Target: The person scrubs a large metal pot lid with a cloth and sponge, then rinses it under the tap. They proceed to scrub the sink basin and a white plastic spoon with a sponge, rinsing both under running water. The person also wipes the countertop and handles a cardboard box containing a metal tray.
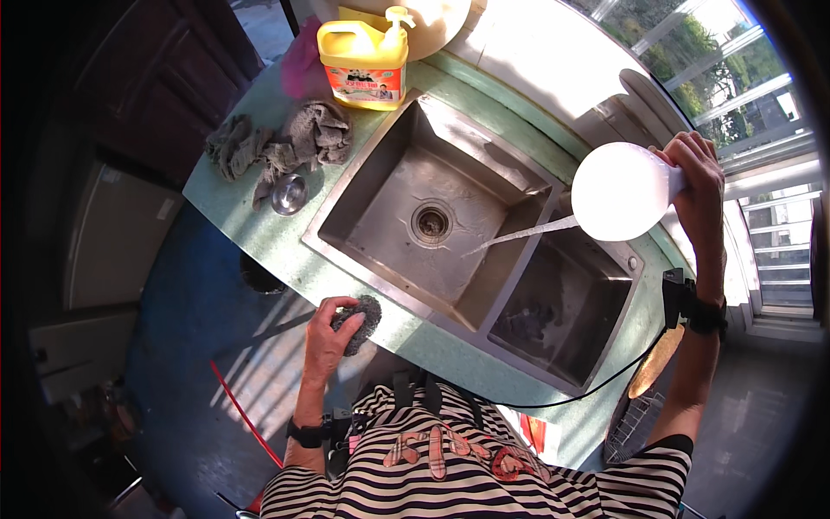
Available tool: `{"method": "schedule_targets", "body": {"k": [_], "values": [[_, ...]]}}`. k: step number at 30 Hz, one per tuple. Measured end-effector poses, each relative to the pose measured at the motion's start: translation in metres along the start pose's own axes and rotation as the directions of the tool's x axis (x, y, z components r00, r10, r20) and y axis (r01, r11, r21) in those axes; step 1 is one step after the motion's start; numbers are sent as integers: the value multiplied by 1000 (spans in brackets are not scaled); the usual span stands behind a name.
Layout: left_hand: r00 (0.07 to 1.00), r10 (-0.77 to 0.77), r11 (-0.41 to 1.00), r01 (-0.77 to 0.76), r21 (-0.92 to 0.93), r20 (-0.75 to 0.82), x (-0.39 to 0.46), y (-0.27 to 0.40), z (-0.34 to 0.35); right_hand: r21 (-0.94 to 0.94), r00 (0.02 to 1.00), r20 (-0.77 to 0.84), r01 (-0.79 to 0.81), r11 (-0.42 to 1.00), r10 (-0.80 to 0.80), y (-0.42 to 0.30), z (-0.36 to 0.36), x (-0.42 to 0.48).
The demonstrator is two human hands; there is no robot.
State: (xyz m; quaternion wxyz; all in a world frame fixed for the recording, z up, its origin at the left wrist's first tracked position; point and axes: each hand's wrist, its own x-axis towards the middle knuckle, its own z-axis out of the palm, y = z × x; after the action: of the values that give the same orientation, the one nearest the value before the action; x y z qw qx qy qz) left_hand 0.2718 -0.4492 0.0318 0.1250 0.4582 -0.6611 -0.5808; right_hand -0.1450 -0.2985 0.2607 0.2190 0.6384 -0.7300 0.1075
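Note:
My right hand [697,172] grips a white rounded vessel [619,191], tilted over the double sink; its exact kind is hard to tell. A stream of water [528,233] runs from it into the larger steel sink basin [389,214], towards the drain [432,222]. Between the fingers and thumb of my left hand [327,334] is a dark scouring pad [363,324], held at the counter's front edge. The smaller basin [551,311] has some wet, shiny patches at its bottom.
On the green counter [259,227] lie grey rags [318,133] and a small round metal item [289,194]. A yellow pump jug [363,61] stands behind the sink's left corner. A black cable [603,386] crosses the counter's right part. Barred windows [726,71] are at the upper right.

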Motion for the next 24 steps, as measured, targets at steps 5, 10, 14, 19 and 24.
{"method": "schedule_targets", "body": {"k": [5,10,14,19,24], "values": [[999,-3,999,4,37,-32,6,3,-7,84,999,29,26,996,-28,-1,-6,-10],[999,28,999,-26,44,-43,24,3,-10,97,1000,11,-7,995,6,-2,-5,-9],[983,184,979,-186,80,24,78,15,-10,85,999,-30,-28,996,31,0,4,-3],[768,600,708,-640,299,223,202,35,36,-1,990,-69,-120,993,119,-7,11,1],[716,573,454,-682,573,399,326,-8,117,29,984,-24,-178,984,179,-11,9,0]]}}
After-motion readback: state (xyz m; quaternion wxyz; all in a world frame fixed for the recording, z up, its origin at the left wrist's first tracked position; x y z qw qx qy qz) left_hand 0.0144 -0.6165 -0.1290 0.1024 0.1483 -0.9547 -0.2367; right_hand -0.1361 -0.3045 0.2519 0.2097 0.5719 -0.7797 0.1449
